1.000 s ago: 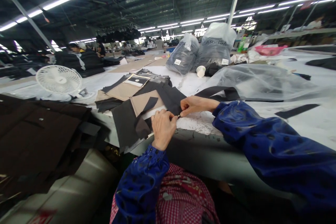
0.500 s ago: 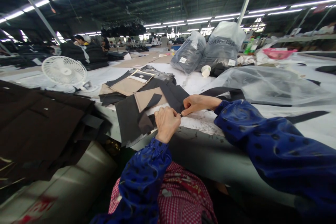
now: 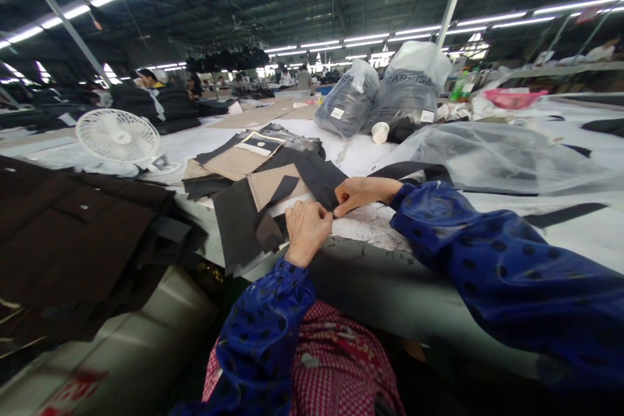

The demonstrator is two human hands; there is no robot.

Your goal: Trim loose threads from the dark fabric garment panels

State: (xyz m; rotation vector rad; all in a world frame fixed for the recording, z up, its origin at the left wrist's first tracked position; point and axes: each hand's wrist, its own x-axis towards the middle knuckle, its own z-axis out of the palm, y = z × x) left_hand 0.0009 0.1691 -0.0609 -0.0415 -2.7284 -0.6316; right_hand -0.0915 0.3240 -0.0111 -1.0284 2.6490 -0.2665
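My left hand (image 3: 307, 231) and my right hand (image 3: 358, 194) meet at the near edge of a white cutting table (image 3: 380, 234). Both pinch the corner of a dark grey fabric piece (image 3: 319, 182) with fingertips closed on it. That piece lies on a spread of cut parts: a tan panel (image 3: 273, 185), more dark pieces (image 3: 238, 221) hanging over the edge, and a tan stack with a black-and-white patch (image 3: 244, 153) behind. Blue dotted sleeves cover both arms.
A white desk fan (image 3: 117, 136) stands at the left. Dark brown garments (image 3: 73, 234) pile at the near left. Two filled plastic bags (image 3: 385, 94), a paper cup (image 3: 379, 132) and a clear plastic sheet (image 3: 492, 156) lie farther back. People work at distant tables.
Both hands stay pinched at the same fabric corner; the fingers have shifted only slightly. The camera view has drifted a little.
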